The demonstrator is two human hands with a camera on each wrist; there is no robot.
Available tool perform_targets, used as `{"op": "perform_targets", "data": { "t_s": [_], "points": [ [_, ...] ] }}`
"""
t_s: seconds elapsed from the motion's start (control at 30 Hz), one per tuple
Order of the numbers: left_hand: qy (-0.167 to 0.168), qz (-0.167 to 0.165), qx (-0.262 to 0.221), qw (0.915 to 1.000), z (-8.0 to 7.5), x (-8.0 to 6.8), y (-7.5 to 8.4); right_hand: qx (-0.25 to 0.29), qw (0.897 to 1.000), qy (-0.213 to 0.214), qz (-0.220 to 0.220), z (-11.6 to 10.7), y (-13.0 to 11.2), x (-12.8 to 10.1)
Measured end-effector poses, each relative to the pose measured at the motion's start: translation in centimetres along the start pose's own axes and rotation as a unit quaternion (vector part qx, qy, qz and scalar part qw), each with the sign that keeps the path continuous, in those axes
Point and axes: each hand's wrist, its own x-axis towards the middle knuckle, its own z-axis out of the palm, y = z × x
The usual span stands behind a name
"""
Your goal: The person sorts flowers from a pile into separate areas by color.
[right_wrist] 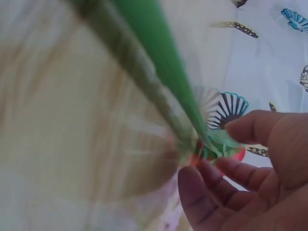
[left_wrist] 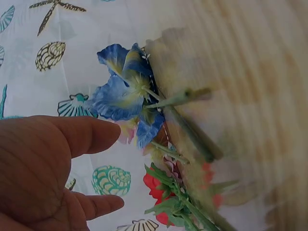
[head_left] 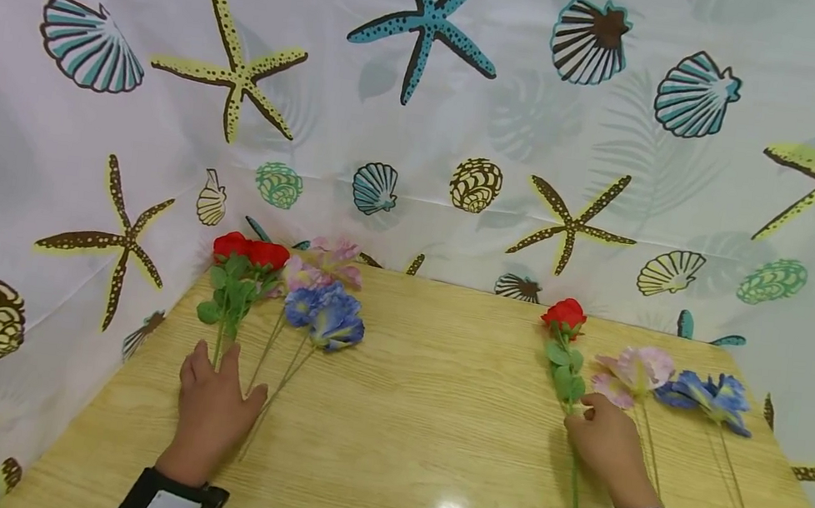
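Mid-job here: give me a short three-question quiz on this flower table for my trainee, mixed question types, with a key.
1. True or false: the left hand lies flat on the table over the stems of the left flower bunch.
2. Multiple choice: which flower's stem is the right hand on? A) single red rose B) pink flower C) blue flower
3. Fill in: the right-side flowers run, left to right, red, pink, ____.

Key: 1 true; 2 A; 3 blue.
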Motion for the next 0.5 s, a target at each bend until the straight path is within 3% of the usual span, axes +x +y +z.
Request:
{"op": "perform_targets", "data": {
  "t_s": [0.2,0.5],
  "points": [
    [-0.025,0.036,0.028,0.9986,0.6,0.5,0.7,-0.021,1.000,0.009,0.005,-2.3,0.9,-0.7],
    [-0.086,0.084,0.054,0.9914,1.6,0.7,2.1,-0.014,0.997,0.077,0.009,-4.3,3.1,-2.0]
  ]
}}
